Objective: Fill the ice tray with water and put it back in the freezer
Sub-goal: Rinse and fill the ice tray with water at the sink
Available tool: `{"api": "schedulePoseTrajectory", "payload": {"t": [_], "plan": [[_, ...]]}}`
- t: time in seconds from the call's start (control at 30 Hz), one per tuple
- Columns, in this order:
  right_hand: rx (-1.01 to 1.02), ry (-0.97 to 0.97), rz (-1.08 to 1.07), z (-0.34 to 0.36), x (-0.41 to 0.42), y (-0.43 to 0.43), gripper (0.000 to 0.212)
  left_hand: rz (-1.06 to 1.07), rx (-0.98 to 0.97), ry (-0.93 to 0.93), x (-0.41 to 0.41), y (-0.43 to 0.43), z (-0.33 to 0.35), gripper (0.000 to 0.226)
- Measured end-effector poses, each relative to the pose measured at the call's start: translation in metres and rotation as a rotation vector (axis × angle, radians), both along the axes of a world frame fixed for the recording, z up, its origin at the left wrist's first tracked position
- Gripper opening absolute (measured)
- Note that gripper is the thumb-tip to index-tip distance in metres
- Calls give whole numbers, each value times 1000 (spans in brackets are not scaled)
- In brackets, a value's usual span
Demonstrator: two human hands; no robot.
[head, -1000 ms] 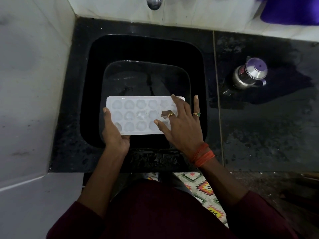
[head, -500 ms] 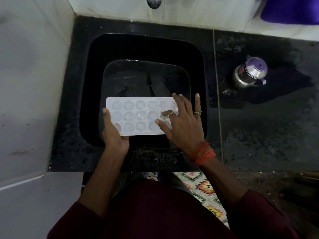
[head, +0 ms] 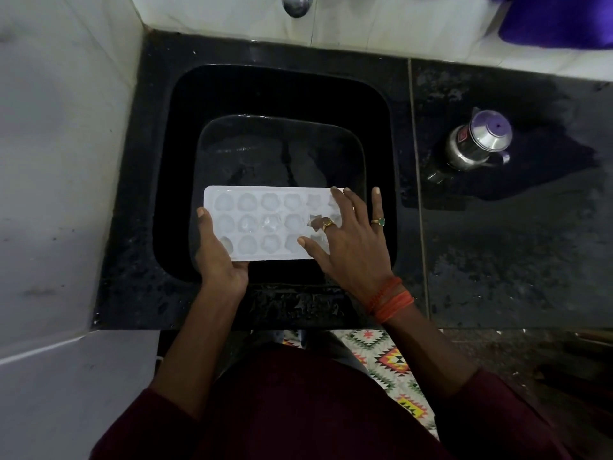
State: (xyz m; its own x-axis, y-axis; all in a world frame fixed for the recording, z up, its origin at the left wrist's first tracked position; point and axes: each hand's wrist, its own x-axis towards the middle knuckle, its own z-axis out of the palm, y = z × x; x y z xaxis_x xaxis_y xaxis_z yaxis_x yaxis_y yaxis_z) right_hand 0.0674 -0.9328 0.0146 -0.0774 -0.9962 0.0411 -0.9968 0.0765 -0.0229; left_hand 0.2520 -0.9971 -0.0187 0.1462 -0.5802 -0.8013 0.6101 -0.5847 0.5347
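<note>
left hand [head: 219, 257] curled in a grip, right hand [head: 351, 240] flat, fingers spread.

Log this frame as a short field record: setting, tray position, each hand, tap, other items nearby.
setting: black sink set in a dark wet counter
ice tray: white, held level over the sink
left hand: grips the tray's left end, thumb on top
right hand: spread flat over the tray's right end
tap: at the top edge, no water stream visible
steel flask: on the counter, right of the sink
freezer: not in view
</note>
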Motion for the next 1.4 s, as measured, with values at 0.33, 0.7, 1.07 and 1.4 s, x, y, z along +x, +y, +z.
{"api": "schedulePoseTrajectory", "payload": {"t": [0.33,0.7,1.07,1.4], "plan": [[-19,-17,-21,2,4,2,52,-9,-3,1,0,0,-1,51],[-25,-19,-30,1,5,0,51,-20,7,12,0,-3,-1,52],[-126,-67,-41,8,-1,-15,52,-15,9,20,2,-7,-1,52],[-52,-45,-52,2,2,-26,58,-17,-18,52,1,-5,3,44]]}}
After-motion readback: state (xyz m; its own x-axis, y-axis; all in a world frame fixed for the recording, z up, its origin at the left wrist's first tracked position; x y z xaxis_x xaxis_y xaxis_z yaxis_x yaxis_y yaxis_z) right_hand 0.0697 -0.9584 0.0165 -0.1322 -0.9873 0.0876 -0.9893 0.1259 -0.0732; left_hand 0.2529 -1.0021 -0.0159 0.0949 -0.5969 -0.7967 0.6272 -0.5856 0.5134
